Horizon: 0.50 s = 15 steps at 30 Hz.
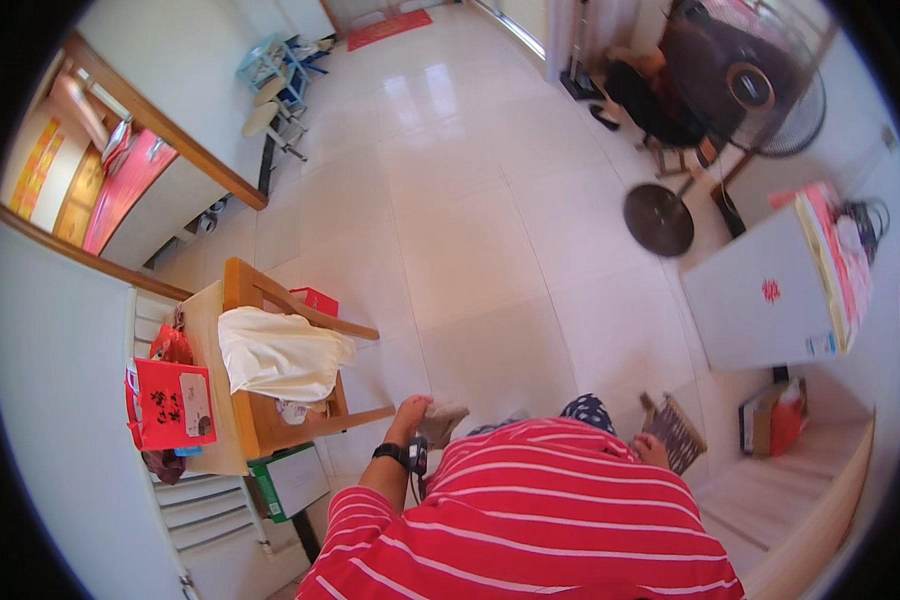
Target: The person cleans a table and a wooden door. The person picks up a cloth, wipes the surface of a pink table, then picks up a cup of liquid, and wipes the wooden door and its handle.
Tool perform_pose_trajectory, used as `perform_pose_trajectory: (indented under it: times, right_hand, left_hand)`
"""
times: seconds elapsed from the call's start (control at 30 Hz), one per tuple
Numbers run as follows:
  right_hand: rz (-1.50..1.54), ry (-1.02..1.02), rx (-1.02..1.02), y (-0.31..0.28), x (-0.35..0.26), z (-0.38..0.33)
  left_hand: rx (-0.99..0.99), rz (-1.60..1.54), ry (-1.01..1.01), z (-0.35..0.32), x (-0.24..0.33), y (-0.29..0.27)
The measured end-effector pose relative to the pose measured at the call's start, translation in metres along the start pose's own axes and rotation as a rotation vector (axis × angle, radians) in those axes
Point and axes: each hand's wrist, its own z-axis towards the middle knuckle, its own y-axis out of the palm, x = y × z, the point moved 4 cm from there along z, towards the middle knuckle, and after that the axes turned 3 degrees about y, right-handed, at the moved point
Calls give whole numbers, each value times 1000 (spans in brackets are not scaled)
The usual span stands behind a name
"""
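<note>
My left hand hangs low beside my body, its fingers closed on a crumpled grey-brown cloth. A dark watch and a small device with a cable are at that wrist. My right hand is at my other side, partly hidden by my red striped shirt. Right next to it stands a low stool with a woven seat; whether the hand touches it I cannot tell. To the left of my left hand, a wooden chair has a cream cloth draped over it.
A red gift bag sits at the left, above a green box. A white cabinet stands on the right. Beyond it are a standing fan with a round base and a seated person in dark clothes. Stools line the far left wall.
</note>
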Motion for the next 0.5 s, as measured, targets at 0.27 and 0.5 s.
perform_pose_trajectory:
  times: [0.27, 0.5]
  right_hand:
    - [-191, 25, -122, -9, -81, 127]
    - [-602, -621, -367, 12, -207, 327]
  left_hand:
    - [90, 65, 482, 33, 53, -15]
    - [366, -338, -162, 51, 97, -42]
